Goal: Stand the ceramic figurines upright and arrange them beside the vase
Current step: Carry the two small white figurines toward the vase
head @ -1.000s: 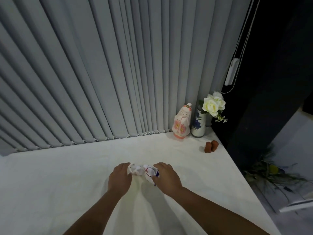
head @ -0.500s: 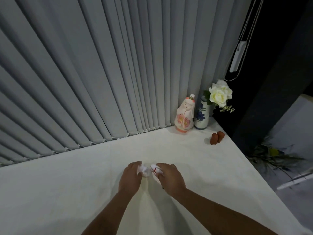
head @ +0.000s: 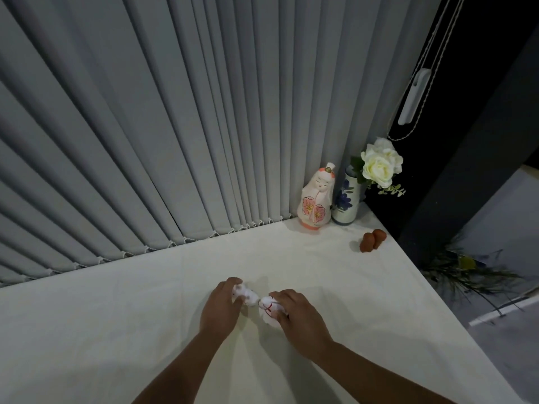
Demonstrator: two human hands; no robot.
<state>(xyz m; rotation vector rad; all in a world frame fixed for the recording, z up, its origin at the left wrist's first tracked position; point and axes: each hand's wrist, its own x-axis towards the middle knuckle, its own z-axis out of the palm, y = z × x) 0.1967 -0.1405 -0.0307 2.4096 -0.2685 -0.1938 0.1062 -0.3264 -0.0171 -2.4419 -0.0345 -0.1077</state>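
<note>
Figurines, left hand (head: 221,309) pinching one (head: 246,294), right hand (head: 297,316) gripping another (head: 268,312) (red-marked), mid-tabletop (head: 116,316), vase (head: 347,199) at two o'clock beside doll (head: 316,199)

A white worktop (head: 145,330) fills the lower frame, its far edge meeting grey vertical blinds (head: 175,112) that fan across the upper left, their hems linked by a beaded chain (head: 186,239). At about two o'clock, a white cord weight (head: 413,96) hangs on looped cords (head: 443,39) against a dark wall (head: 481,126). Near the worktop's right edge, also toward two o'clock, two small reddish-brown pieces (head: 373,239) sit touching each other; what they are cannot be made out. Past the edge, at three o'clock, green foliage (head: 463,272), possibly a plant lying on the floor, spreads over a pale surface.
</note>
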